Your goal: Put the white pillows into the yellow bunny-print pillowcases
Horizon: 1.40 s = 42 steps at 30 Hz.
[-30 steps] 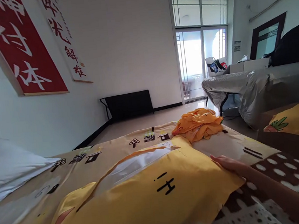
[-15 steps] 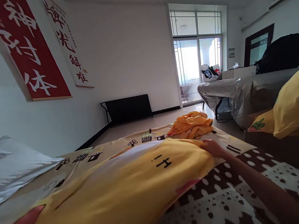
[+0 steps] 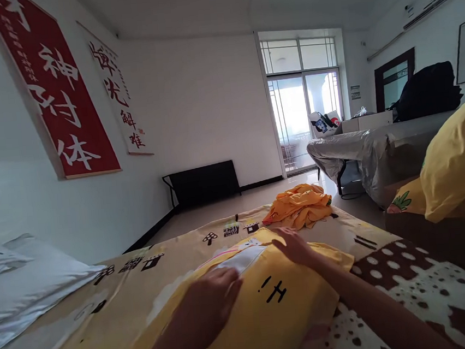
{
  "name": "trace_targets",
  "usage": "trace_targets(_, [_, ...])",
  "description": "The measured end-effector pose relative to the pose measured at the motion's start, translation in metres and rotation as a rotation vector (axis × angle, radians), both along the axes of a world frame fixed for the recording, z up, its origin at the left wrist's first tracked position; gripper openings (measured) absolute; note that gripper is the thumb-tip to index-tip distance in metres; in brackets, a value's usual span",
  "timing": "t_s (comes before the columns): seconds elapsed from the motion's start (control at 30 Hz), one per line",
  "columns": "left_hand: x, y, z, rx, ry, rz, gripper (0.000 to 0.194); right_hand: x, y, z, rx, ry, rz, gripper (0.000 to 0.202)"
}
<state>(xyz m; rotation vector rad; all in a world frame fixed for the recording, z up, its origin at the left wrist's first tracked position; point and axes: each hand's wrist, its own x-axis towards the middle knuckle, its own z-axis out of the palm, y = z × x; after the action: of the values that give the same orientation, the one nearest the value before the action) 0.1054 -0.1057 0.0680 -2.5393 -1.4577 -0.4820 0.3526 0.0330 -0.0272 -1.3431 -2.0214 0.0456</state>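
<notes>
The yellow cover [image 3: 279, 315] with "Hi" printed on it lies right in front of me on the bed [image 3: 132, 294], a white strip [image 3: 244, 261] showing at its open far side; I cannot tell if that is lining or filling. Half a second ago the cloth bulged up, with my right hand at its corner; now it has sunk flatter, and both my hands are over it. As I judge it, the work has shifted from the corner to the opening.

My left hand [image 3: 217, 296] is loosely curled beside the white strip; I cannot tell whether it pinches any cloth. My right hand [image 3: 295, 248] reaches over the far edge, fingers bent, its grip unclear too.

Just beyond lies a crumpled orange cloth [image 3: 299, 206]. A white pillow [image 3: 25, 293] is well to my left, a plump yellow pillow [image 3: 461, 158] to my right, and a plastic-covered desk [image 3: 378, 147] stands farther off.
</notes>
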Motion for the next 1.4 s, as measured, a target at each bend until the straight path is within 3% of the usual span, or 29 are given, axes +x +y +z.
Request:
trace_targets(0.07, [0.039,0.033,-0.006,-0.059,0.068,-0.13,0.046,-0.021,-0.006,-0.013,0.045,0.028,0.184,0.044])
trace_targets(0.17, [0.066,0.08,-0.043,-0.163,0.111,-0.186,0.056,-0.009,-0.009,-0.053,-0.046,0.052,0.303,0.05])
trace_targets(0.27, [0.055,0.107,-0.09,-0.307,0.108,-0.144,0.062,0.041,-0.012,-0.095,-0.175,0.039,0.162,0.054])
trace_targets(0.37, [0.039,0.113,-0.115,-0.326,0.047,-0.13,0.061,0.095,-0.017,-0.119,-0.259,0.026,-0.039,0.051])
trace_targets(0.43, [0.037,0.11,-0.117,-0.32,0.045,-0.129,0.061,0.12,-0.018,-0.117,-0.3,-0.027,-0.09,0.044])
trace_targets(0.53, [0.044,0.105,-0.11,-0.304,0.093,-0.119,0.063,0.131,-0.01,-0.091,-0.31,-0.125,-0.119,0.032])
trace_targets(0.67, [0.048,0.102,-0.108,-0.304,0.103,-0.092,0.066,0.094,0.011,-0.04,-0.223,-0.136,-0.116,0.041])
trace_targets(0.73, [0.044,0.103,-0.112,-0.304,0.092,-0.095,0.065,0.06,0.019,-0.03,-0.142,-0.1,-0.05,0.048])
trace_targets(0.8, [0.039,0.106,-0.115,-0.297,0.079,-0.1,0.062,0.025,0.024,-0.037,-0.133,-0.067,0.012,0.052])
trace_targets(0.87, [0.035,0.109,-0.119,-0.299,0.065,-0.095,0.06,-0.003,0.028,-0.057,-0.197,-0.051,0.037,0.055])
trace_targets(0.93, [0.032,0.112,-0.121,-0.307,0.039,-0.089,0.057,-0.016,0.03,-0.079,-0.229,-0.037,0.027,0.057])
trace_targets(1.0, [0.031,0.115,-0.124,-0.316,0.006,-0.1,0.055,-0.012,0.029,-0.093,-0.195,-0.033,0.03,0.057])
trace_targets(1.13, [0.032,0.116,-0.128,-0.314,-0.031,-0.126,0.053,0.044,0.019,-0.104,-0.174,-0.125,0.053,0.057])
trace_targets(1.27, [0.034,0.117,-0.128,-0.337,-0.037,-0.133,0.055,0.114,-0.003,-0.122,-0.298,-0.253,-0.131,0.058])
trace_targets(1.4, [0.036,0.114,-0.126,-0.334,-0.049,-0.136,0.055,0.15,-0.017,-0.132,-0.3,-0.436,-0.235,0.047])
